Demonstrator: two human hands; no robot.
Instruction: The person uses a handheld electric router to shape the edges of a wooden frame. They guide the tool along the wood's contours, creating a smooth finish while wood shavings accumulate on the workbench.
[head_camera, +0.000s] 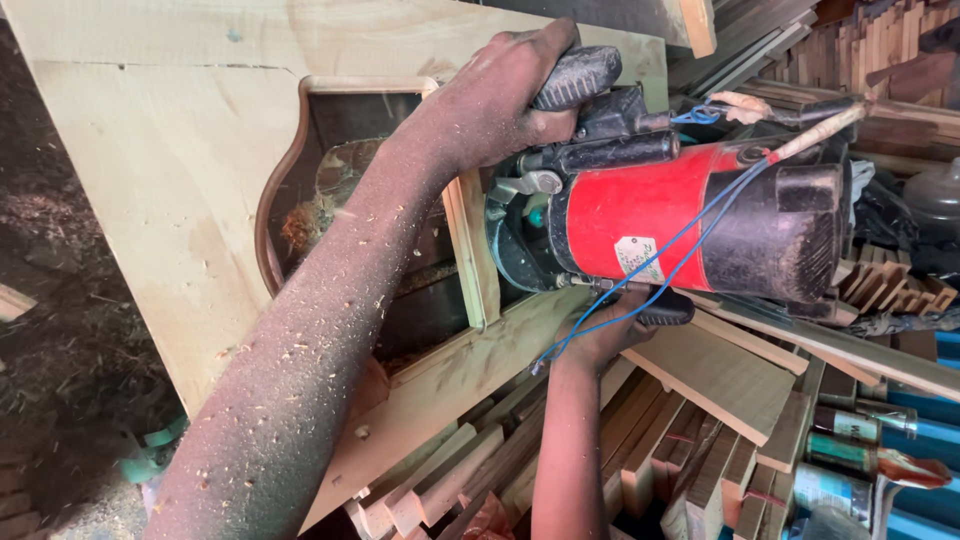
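At the far left lies a pale board with a curved, dark-edged cutout; a wooden strip runs along the cutout's right side. The step in hand looks like routing along that inner edge, since the red router lies on its side with its base pressed against the strip. The left hand, dusted with chips, is clenched around the router's upper black handle. Below the motor, the right hand is closed around the lower handle, with a blue wire trailing across it. The next move seems to call for both grips staying firm and the base kept flat to the strip as the tool travels. Stacked offcuts lie near right.
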